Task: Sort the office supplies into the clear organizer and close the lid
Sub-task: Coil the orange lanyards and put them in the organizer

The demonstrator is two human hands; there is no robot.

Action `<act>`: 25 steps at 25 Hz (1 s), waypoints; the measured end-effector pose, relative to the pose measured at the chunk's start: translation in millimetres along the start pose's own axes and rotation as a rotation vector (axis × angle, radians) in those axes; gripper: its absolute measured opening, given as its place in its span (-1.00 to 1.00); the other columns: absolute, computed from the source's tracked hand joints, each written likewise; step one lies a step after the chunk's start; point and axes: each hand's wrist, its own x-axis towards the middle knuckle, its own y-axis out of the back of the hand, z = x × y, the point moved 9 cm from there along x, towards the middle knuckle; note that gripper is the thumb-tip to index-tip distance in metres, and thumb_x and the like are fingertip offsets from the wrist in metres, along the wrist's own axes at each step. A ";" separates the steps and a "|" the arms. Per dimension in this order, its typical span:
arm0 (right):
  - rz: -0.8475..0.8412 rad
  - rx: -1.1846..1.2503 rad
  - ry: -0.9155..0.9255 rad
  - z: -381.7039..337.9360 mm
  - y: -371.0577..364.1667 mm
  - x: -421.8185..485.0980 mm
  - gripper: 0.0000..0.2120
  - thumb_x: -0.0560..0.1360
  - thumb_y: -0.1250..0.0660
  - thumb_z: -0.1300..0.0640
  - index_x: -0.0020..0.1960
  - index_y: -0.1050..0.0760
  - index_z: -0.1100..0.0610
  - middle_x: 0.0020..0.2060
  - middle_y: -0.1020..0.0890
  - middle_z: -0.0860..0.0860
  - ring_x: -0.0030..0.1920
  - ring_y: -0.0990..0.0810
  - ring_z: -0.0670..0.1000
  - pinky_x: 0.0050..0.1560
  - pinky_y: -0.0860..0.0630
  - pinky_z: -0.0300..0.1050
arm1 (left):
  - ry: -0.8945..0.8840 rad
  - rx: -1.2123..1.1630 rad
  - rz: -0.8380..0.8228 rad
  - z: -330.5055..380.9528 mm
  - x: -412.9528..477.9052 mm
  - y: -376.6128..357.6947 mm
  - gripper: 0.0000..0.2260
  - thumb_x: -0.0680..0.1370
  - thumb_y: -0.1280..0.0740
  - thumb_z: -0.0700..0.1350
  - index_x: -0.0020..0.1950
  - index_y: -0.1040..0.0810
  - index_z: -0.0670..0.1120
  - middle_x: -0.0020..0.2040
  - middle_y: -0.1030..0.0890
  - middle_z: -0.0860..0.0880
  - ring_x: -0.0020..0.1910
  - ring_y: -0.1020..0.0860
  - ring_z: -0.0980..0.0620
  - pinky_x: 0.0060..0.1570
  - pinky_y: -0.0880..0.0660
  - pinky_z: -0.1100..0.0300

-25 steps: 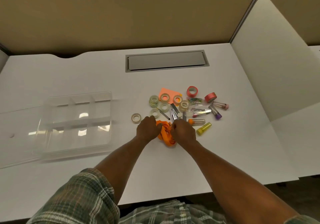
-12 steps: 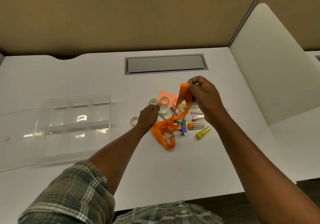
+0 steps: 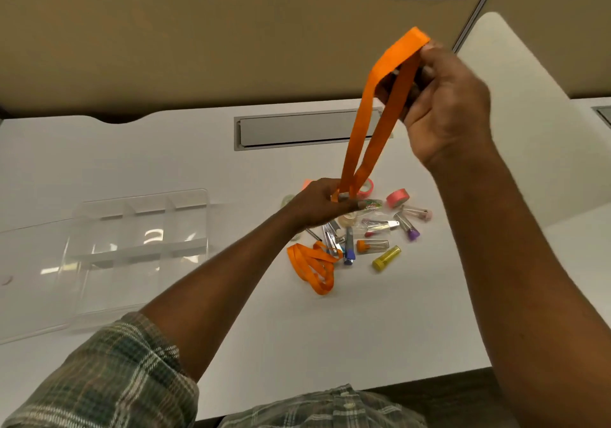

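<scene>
White table (image 3: pixel 132 163), right of the clear organizer (image 3: pixel 145 197): the right hand (image 3: pixel 443 103) has hoisted the orange lanyard (image 3: pixel 359 123), fingers gripping; the left hand (image 3: pixel 317 206) pinches it lower, probably straightening it.

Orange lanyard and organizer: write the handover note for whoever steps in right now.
Right hand: fingers pinch the top of the orange lanyard, raised above the desk.
Left hand: grips the same lanyard lower down, above the pile; more orange strap lies on the desk.
Clear organizer: open at left, lid flat beside it; no items visible in its compartments.
Pile of tape rolls, vials and clips: unsorted on the desk.
Done: nothing sorted. Left: stow lanyard and pile, close lid.
</scene>
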 end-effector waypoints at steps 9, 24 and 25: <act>0.319 0.101 -0.124 23.0 89.5 11.5 -0.77 0.61 -0.12 0.10 -0.07 -0.51 0.15 -0.14 -0.68 0.08 -0.06 -0.71 0.09 0.22 -0.57 0.07 | 0.039 -0.433 0.443 0.4 -15.5 77.2 -0.87 0.58 -0.33 -0.06 0.01 -0.65 -0.05 -0.08 -0.69 -0.05 -0.06 -0.61 0.06 -0.01 -0.45 0.14; -0.316 -1.418 -0.241 271.9 67.6 -70.8 -0.73 0.55 -0.31 -0.12 0.00 -0.57 0.08 -0.06 -0.71 0.04 -0.01 -0.66 0.05 -0.01 -0.55 -0.03 | -0.058 -1.091 0.427 34.2 -43.9 99.4 -0.64 0.60 -0.14 0.06 -0.30 -0.45 -0.11 -0.43 -0.47 -0.04 -0.47 -0.36 0.03 -0.31 -0.37 0.16; -0.397 -1.628 -0.211 288.1 71.0 -82.2 -0.65 0.51 -0.33 -0.19 0.07 -0.55 0.08 -0.01 -0.68 0.05 0.06 -0.64 0.07 0.02 -0.53 -0.04 | -0.042 -1.083 0.440 28.8 -47.5 101.1 -0.64 0.60 -0.14 0.06 -0.30 -0.45 -0.10 -0.44 -0.46 -0.03 -0.47 -0.34 0.03 -0.33 -0.34 0.16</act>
